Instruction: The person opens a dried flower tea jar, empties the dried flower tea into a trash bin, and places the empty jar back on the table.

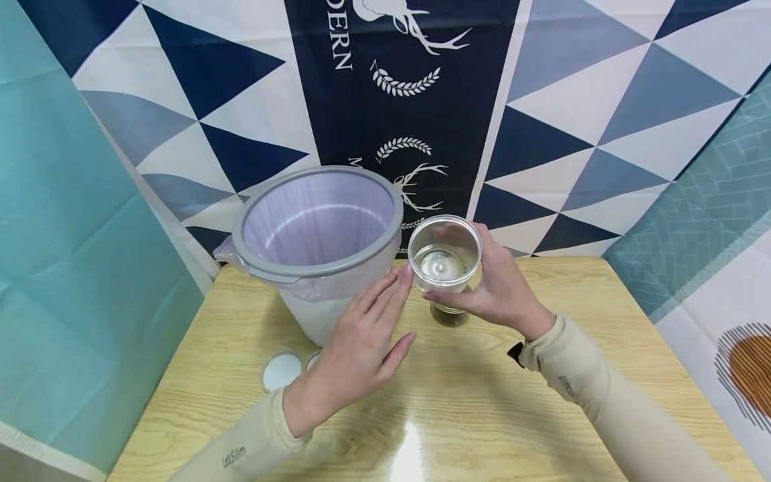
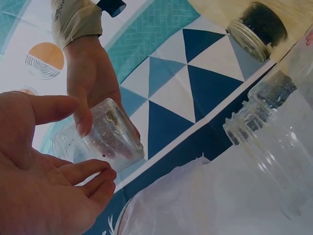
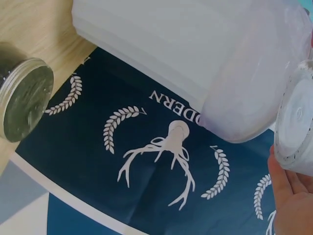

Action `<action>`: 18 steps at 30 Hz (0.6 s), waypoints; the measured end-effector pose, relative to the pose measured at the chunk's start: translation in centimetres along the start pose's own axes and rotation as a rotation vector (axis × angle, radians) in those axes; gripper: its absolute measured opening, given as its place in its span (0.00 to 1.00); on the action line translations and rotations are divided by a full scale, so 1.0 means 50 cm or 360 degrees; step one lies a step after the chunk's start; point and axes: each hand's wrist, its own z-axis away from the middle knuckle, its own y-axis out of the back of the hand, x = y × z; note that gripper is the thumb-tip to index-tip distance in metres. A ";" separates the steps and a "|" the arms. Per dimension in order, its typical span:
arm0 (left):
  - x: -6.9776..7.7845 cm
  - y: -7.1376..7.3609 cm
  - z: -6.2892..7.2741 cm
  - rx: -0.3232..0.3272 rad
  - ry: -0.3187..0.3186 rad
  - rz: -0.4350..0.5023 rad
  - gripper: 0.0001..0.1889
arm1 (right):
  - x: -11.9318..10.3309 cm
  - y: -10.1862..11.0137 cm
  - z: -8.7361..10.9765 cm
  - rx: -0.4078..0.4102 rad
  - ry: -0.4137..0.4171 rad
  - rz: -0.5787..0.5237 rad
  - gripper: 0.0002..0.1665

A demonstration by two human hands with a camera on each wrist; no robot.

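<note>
My right hand grips a clear jar that has no lid, its mouth tilted toward the head camera. Bits of residue show through its wall in the left wrist view. My left hand is held out with extended fingers, the fingertips right at the jar's left rim. To the left stands a bin with a grey rim and a thin translucent liner. Below the held jar, a second jar with dark contents sits on the table. Another clear jar with a threaded neck shows in the left wrist view.
A white round lid lies on the wooden table, left of my left wrist; another pale round edge shows partly behind that wrist. Patterned cloth hangs behind the table, and a teal cloth hangs at the left.
</note>
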 end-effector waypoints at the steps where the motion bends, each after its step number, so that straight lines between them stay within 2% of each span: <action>1: 0.000 -0.001 0.001 -0.0004 -0.0003 -0.0002 0.43 | 0.000 -0.001 0.004 -0.0004 -0.0016 0.0000 0.58; 6: 0.009 -0.016 0.018 -0.0029 -0.0014 -0.0040 0.42 | 0.008 -0.014 0.034 -0.0018 -0.0086 0.0002 0.61; 12: 0.041 -0.062 0.061 -0.0085 0.0036 -0.0157 0.45 | 0.023 -0.048 0.085 -0.0043 -0.0140 -0.0104 0.64; 14: 0.051 -0.075 0.076 -0.0114 0.0082 -0.0110 0.47 | 0.027 -0.059 0.099 -0.0069 -0.0172 -0.0123 0.65; 18: 0.061 -0.091 0.097 -0.0190 0.0192 0.0128 0.50 | 0.032 -0.075 0.121 -0.0088 -0.0247 -0.0107 0.64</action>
